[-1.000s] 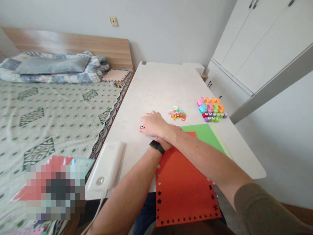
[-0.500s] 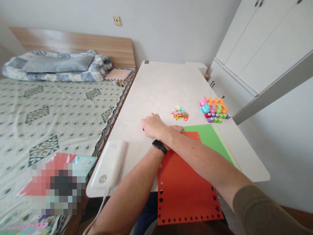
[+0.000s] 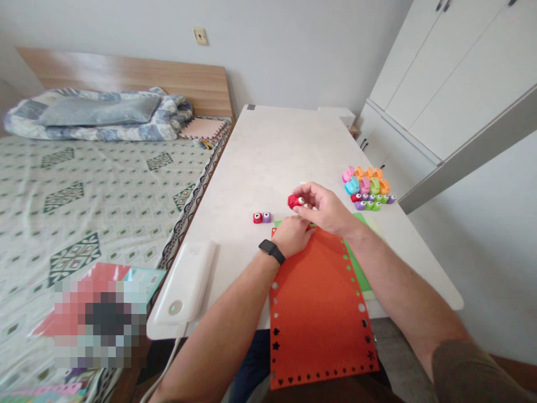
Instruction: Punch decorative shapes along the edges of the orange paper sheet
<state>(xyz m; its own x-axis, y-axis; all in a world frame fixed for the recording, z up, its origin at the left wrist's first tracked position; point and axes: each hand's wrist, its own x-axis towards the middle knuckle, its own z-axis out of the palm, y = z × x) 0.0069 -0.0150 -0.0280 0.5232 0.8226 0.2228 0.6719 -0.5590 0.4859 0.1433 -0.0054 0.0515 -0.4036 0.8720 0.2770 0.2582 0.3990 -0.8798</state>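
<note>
Right hand: raised just above the tabletop, fingers clamped on a small red punch; thumb and forefinger pinch it at the hand's left edge.
Small red punch: held clear of the tabletop, above the far end of the orange sheet, white button face showing.
Left hand: palm down on the far edge of the orange sheet, fingers together and curled, pressing the sheet flat; a black wristband sits on the wrist.
Orange sheet: lies lengthwise from the tabletop toward the person, near end hanging over the table edge; small shaped holes run along its left, right and near borders.
Green sheet: under the orange sheet, showing along its right side.
Loose punches: one red and one purple, side by side and touching, on the tabletop just left of the left hand.
Punch group: pink, orange, green, teal and purple pieces, packed close together near the right edge of the tabletop, well apart from the hands.
White device: flat, with a lit green dot, at the near left corner of the tabletop, a white cable trailing down.
Bed: left of the tabletop, patterned cover, folded quilt at the headboard.
Cupboards: white, at right.
</note>
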